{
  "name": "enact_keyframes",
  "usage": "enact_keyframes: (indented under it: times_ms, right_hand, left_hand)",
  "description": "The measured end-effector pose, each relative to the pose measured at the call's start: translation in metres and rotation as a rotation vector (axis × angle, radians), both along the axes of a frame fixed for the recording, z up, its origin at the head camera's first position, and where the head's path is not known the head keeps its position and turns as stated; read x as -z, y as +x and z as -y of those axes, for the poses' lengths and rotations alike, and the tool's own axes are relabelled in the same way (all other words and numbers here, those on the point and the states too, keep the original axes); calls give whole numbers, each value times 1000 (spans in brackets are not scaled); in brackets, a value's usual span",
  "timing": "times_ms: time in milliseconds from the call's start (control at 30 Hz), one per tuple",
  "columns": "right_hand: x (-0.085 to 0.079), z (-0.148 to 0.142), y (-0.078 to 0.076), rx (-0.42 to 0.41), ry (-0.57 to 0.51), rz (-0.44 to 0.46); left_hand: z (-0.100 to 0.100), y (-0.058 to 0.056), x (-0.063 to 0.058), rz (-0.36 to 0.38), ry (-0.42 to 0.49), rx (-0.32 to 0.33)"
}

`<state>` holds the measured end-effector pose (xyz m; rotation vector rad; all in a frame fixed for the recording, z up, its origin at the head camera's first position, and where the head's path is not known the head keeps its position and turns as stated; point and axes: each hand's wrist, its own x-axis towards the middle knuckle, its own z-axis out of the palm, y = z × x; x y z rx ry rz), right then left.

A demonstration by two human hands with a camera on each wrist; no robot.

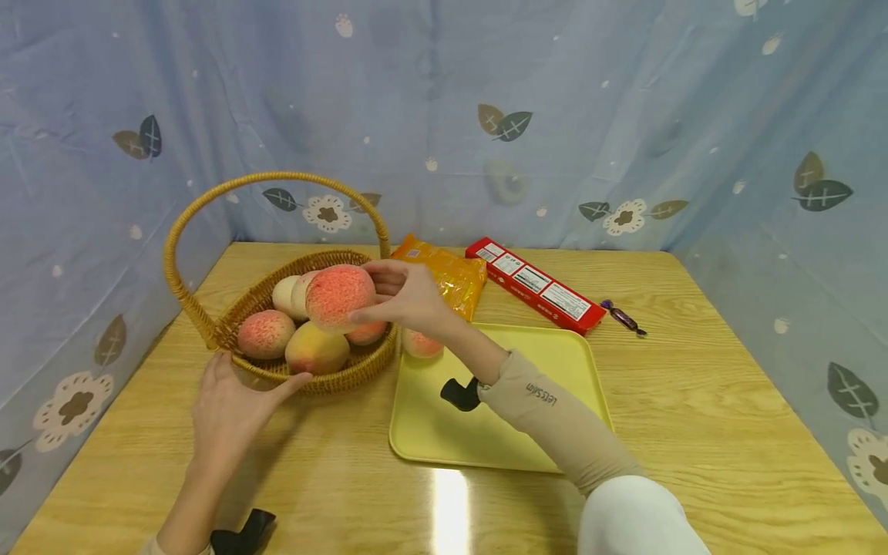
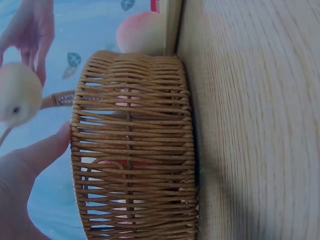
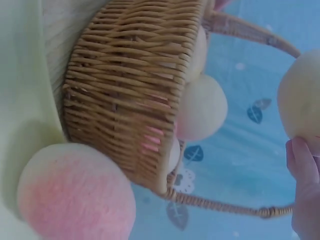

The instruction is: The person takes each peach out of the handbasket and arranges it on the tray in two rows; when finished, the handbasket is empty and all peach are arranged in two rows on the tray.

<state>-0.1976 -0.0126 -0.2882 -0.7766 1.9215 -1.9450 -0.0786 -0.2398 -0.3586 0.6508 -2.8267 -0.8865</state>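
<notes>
My right hand (image 1: 416,301) holds a pink-and-cream peach (image 1: 340,295) above a wicker basket (image 1: 364,376), its thumb and fingers on either side of the fruit. The right wrist view shows the held peach (image 3: 302,100) at the right edge. Several more peaches lie in the basket, among them a reddish one (image 1: 266,334) and a yellowish one (image 1: 317,348). Spread at the basket's front left, my left hand (image 1: 225,412) touches the rim with a straight thumb (image 2: 47,150). Another peach (image 1: 422,344) rests on a yellow tray (image 1: 423,439), partly behind my right wrist.
Behind the tray lie an orange packet (image 1: 454,276) and a long red box (image 1: 534,285). A purple-wrapped candy (image 1: 623,317) is right of the box. The basket's tall handle (image 1: 277,177) arches over its left and back. A patterned blue curtain (image 1: 430,116) surrounds the table (image 1: 694,424).
</notes>
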Motion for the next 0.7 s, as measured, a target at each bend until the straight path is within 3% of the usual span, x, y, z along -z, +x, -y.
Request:
enact_keyframes:
  times_ms: [367,700]
  right_hand:
    - [7,-70,-3,125,-20,95]
    - [29,-114,-9,248,114,125]
  left_hand:
    - [-1,-1,2,-15,5,21]
    - [3,0,0,-1,-8,18]
